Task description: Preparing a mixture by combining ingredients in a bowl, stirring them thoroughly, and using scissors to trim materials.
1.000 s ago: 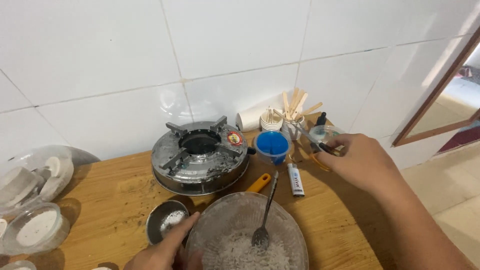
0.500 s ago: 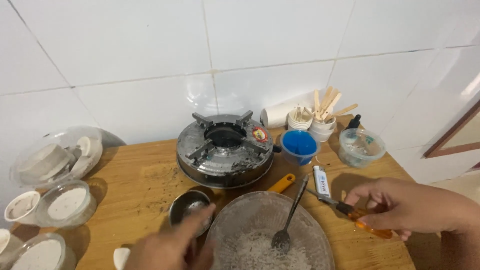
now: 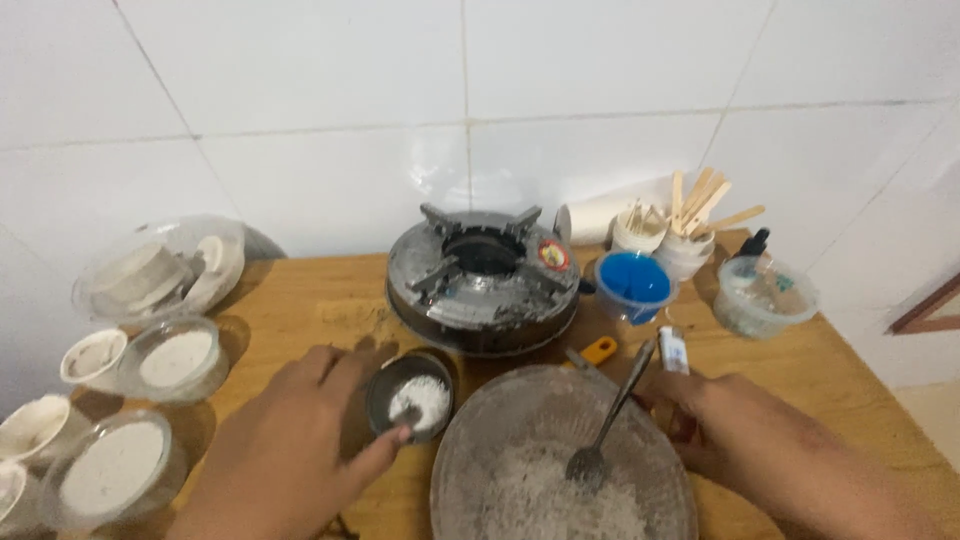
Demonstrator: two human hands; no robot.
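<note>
Since half a second ago our left hand (image 3: 300,440) has reached the small bowl of white powder (image 3: 412,395), fingers spread on its rim, while our right hand (image 3: 720,420) looks closed, maybe on something hidden, so a careless nudge could spill powder beside the pan (image 3: 560,470).

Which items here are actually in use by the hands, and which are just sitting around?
In use:
left hand touching the small dark bowl of white powder
right hand beside the large pan
fork resting in the pan

Lying about:
stove burner
blue cup
wooden sticks
lidded tubs
</note>
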